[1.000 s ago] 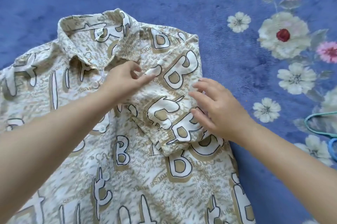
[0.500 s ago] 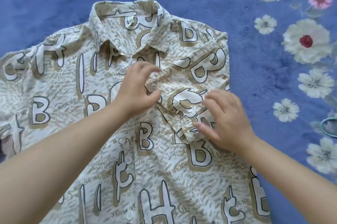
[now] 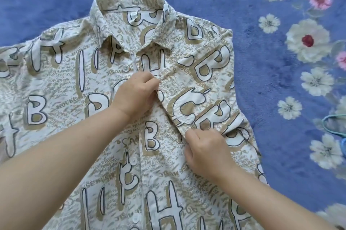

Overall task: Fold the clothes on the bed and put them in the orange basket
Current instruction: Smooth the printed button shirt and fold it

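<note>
A cream button-up shirt printed with large white letters lies face up on the bed, collar at the top. Its right sleeve is folded inward across the chest. My left hand pinches the upper corner of the sleeve's cuff with curled fingers. My right hand pinches the cuff's lower corner, near the chest pocket. The shirt's left sleeve runs off the left edge of the view. No orange basket is in view.
A blue plush bedspread with white and pink flowers covers the bed around the shirt. A teal hanger pokes in at the right edge.
Both hands went from lying on the folded sleeve to pinching its cuff corners. My right hand slid down to the lower corner. The view shifted, so the shirt sits further right and lower.
</note>
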A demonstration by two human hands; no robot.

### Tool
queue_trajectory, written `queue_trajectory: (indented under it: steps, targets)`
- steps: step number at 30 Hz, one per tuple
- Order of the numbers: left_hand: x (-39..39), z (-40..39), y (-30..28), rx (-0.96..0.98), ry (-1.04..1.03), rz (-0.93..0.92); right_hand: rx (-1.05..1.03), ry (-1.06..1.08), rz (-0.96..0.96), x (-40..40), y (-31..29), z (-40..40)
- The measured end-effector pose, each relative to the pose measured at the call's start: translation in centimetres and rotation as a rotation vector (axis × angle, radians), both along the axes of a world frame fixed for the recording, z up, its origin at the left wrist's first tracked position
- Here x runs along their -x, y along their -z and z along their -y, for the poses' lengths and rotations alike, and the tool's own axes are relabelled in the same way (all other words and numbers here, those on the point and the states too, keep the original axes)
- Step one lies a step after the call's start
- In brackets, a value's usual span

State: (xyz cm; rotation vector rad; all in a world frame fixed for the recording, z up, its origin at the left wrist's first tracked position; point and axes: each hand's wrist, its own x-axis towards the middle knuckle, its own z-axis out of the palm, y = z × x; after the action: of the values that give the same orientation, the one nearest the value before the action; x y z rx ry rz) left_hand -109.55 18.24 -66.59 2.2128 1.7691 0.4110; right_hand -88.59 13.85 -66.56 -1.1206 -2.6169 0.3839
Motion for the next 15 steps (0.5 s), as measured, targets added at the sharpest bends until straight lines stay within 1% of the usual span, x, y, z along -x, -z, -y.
queue_trajectory:
  steps: [4, 9, 11, 13, 14, 15]
  targets:
    - [0.1, -0.2, 0.2, 0.08, -0.002, -0.071, 0.072, -0.115, -0.033, -0.9, 0.9, 0.1]
    - [-0.8, -0.4, 0.6, 0.097, -0.009, -0.211, 0.154, -0.112, 0.03, -0.7, 1.3, 0.2]
    - [-1.0, -0.3, 0.2, 0.066, -0.028, -0.241, 0.143, -0.073, -0.028, -1.0, 0.3, -0.5]
    - [-1.3, 0.2, 0.0, -0.026, -0.051, -0.226, 0.071, 0.01, -0.091, -1.6, -0.4, -1.7]
    - [-1.7, 0.5, -0.1, -0.072, -0.049, -0.201, 0.042, 0.078, -0.066, -2.1, -0.4, -2.6]
    - [-2.3, 0.8, -0.2, -0.091, -0.052, -0.186, 0.04, 0.145, 0.013, -2.3, -0.3, -3.4]
